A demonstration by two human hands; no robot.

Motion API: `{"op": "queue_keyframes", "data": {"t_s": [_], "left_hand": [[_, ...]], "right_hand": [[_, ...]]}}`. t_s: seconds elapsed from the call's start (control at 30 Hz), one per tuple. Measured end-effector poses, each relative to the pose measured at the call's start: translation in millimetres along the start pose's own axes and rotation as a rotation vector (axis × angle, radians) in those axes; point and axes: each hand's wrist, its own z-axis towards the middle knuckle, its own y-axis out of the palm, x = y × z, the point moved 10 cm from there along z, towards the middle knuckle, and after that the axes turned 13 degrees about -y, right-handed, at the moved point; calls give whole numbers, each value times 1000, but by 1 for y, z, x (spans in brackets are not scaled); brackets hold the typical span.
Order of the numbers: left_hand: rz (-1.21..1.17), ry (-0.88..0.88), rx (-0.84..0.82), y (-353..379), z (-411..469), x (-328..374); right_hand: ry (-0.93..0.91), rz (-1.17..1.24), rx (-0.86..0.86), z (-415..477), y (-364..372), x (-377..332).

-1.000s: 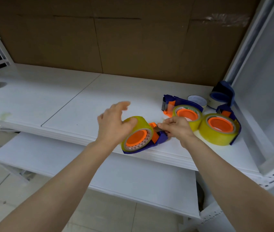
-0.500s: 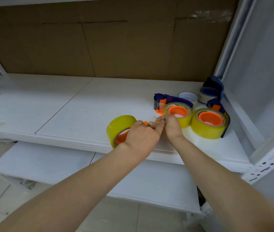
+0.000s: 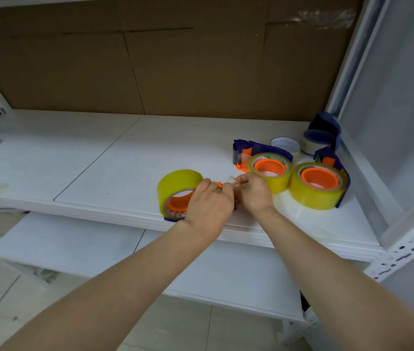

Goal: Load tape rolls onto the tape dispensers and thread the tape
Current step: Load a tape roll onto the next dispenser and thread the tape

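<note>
Now, tape roll: sitting in the blue dispenser at the front of the shelf.
Right hand: pinching the clear tape end.
Left hand: curling fingers against the blue dispenser; grip hidden, cannot tell.

- Left forearm: bare along its whole visible length, smooth, narrowing to the wrist.
- Right forearm: bare likewise, equally slender.
- Left hand and right hand: bare, knuckles showing.
</note>
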Motion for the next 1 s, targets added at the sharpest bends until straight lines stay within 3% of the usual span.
{"op": "queue_keyframes", "data": {"t_s": [0.13,0.3,0.4,0.47,0.63,0.9,1.0], "left_hand": [[-83,-38,36,-3,4,-9],[-155,-45,-170,3,4,-10],[-495,-185,-61,-40,15,-48],[-602,-305,5,-50,30,-87],[-480,-395,-542,31,40,-106],[-584,-449,-711,38,34,-119],[-770,-542,-687,39,26,-124]], "right_hand": [[34,138,20,-4,5,5],[62,81,58,-9,5,8],[74,38,67,-9,4,8],[64,-4,71,-8,2,6],[57,-21,72,-11,4,2],[-13,-170,45,-13,7,-9],[-9,-164,43,-13,6,-10]]}}
